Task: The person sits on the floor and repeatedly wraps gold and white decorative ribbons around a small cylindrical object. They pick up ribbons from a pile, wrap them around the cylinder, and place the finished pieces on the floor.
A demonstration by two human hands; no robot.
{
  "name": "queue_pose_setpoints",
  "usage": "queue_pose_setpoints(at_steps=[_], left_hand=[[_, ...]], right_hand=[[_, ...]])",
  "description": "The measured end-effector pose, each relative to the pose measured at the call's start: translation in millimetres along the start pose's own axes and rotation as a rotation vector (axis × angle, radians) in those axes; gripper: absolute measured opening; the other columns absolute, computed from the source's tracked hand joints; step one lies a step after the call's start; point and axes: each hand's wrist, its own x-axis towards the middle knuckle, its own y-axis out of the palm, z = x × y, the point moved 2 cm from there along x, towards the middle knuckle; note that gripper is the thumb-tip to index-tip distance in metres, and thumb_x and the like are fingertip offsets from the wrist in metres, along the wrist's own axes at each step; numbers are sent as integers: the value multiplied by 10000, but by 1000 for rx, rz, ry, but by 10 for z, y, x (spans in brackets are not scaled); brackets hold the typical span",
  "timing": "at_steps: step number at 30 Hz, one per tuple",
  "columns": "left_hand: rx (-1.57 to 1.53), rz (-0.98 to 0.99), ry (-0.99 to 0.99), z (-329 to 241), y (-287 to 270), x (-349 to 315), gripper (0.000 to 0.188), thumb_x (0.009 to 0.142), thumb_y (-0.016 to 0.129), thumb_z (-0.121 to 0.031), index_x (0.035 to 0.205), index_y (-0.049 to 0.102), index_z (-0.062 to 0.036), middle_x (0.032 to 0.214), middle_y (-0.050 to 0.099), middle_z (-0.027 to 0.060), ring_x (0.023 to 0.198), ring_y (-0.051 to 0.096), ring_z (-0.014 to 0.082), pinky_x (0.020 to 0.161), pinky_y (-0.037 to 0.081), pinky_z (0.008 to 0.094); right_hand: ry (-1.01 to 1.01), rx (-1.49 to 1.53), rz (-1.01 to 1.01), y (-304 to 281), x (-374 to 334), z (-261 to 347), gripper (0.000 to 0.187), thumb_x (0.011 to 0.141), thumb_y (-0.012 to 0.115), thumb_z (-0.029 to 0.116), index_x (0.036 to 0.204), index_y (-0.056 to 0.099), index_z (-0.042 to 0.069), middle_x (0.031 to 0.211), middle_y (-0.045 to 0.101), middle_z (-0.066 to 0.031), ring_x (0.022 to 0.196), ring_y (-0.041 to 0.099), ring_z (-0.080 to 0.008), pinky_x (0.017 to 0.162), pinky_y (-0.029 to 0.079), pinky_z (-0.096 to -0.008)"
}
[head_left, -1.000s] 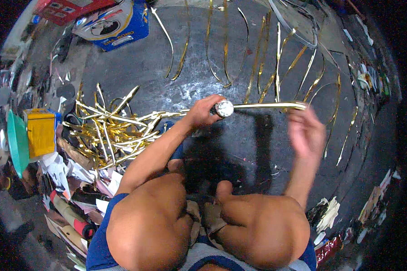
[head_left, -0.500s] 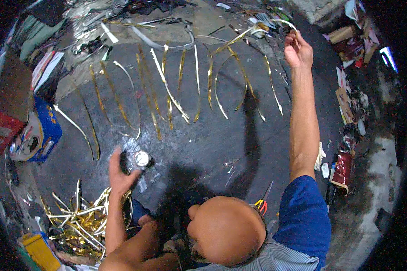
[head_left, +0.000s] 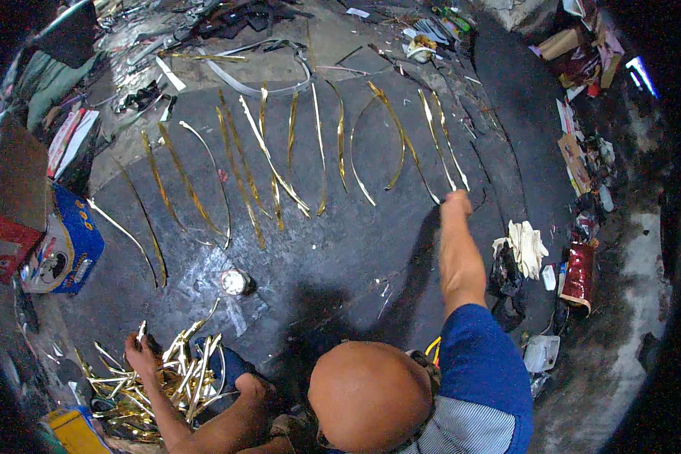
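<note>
Thin, glossy gold-and-white strips (head_left: 323,163) lie roughly side by side in a row across the dark floor, some of them curved. At the row's right end, my right hand (head_left: 457,201) reaches out with its fingers closed at the near end of a strip (head_left: 433,136); the fingertips are partly hidden. My left hand (head_left: 141,354) is at the near left, over a tangled pile of similar strips (head_left: 181,374). Its fingers are closed around one strip, whose pale end (head_left: 142,330) sticks out above them.
A small round whitish object (head_left: 235,282) stands on the floor between the row and me. At left are a blue box (head_left: 79,238) and a yellow box (head_left: 69,430). Pale gloves (head_left: 526,248) and a red wrapper (head_left: 579,268) lie at right. A grey band (head_left: 261,89) curves behind the row.
My right hand has come nearer from the far right, and the strip it held now lies at the row's right end. My left hand has moved down and left to the pile.
</note>
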Motion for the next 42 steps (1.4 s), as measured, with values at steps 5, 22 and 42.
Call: queue_pose_setpoints(at_steps=[5,22,42], left_hand=[[-31,70,-25,-260,-174,-9,185,893,660,-102,1008,702,36,910,721,171,809,676,247,789,520,361],[-805,662,-350,-2101,848,-305,391,810,642,14,1197,683,50,821,693,84,612,622,124,556,503,265],[-633,782,-94,-2445,1078,-206,331,775,713,38,1101,659,21,739,713,86,617,658,135,578,510,282]], right_hand=[[-795,-846,958,-153,-2054,-1391,121,763,742,114,855,720,39,815,729,-98,783,704,-249,734,555,-388],[-485,-609,1731,-1233,-4879,-2015,692,718,892,188,1257,497,8,1042,685,-101,888,670,-192,811,548,-337],[-723,-701,1621,-1134,-4485,-1783,696,728,899,245,1258,497,41,1043,697,-141,915,681,-239,807,553,-384]])
